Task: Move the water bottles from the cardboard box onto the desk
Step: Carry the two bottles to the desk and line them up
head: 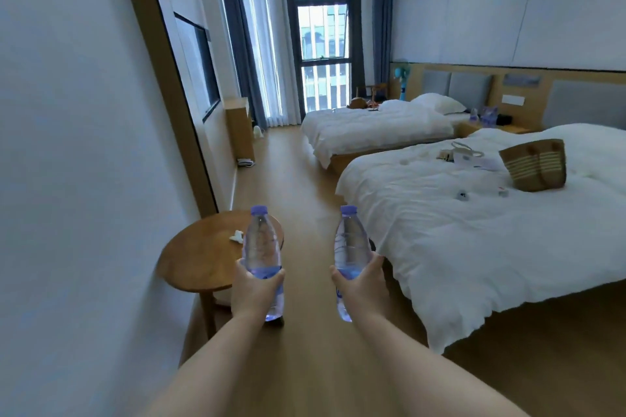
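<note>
Your left hand (254, 294) wraps the left bottle (262, 247) low on its body; your right hand (358, 284) likewise clasps the right bottle (350, 244). Both upright, caps up.

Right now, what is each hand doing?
Left hand: grips the left water bottle, held upright.
Right hand: grips the right water bottle, held upright.

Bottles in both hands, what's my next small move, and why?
Probably keep walking forward with them. The left hand grips one bottle, the right hand the other bottle, both upright over the floor; only a round table is near, and no desk is clearly in view.
</note>
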The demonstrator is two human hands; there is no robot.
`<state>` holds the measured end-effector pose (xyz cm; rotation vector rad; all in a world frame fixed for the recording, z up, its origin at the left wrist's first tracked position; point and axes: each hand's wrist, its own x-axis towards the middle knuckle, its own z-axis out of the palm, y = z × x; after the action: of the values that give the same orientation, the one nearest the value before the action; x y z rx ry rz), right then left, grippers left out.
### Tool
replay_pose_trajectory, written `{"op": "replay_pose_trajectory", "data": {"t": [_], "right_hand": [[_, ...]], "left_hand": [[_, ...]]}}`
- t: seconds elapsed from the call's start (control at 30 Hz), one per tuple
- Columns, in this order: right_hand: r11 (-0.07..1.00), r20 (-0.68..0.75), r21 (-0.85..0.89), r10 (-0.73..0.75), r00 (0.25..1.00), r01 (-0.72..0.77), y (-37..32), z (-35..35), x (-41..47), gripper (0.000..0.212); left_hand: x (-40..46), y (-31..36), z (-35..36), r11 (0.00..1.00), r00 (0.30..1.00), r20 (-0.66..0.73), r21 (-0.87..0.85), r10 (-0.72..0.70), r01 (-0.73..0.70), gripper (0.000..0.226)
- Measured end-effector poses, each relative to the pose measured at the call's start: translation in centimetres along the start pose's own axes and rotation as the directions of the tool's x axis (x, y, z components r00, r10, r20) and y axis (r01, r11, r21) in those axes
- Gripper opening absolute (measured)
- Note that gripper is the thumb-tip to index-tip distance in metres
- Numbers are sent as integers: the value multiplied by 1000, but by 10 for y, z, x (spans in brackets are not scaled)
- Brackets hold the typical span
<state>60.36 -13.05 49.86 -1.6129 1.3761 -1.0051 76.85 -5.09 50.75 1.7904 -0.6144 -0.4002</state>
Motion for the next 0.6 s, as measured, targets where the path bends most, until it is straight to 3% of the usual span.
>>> {"op": "replay_pose_trajectory", "data": {"t": [0.4,0.6], "right_hand": [[996,-20,9,-89,996,89,-26,113,193,72],[989,81,-2,-148,986,149,-40,157,304,74]], "left_hand": [[169,13,63,999,997,-74,31,15,-13,66],[263,36,119,1000,994,-108,-10,-15,14,63]]}}
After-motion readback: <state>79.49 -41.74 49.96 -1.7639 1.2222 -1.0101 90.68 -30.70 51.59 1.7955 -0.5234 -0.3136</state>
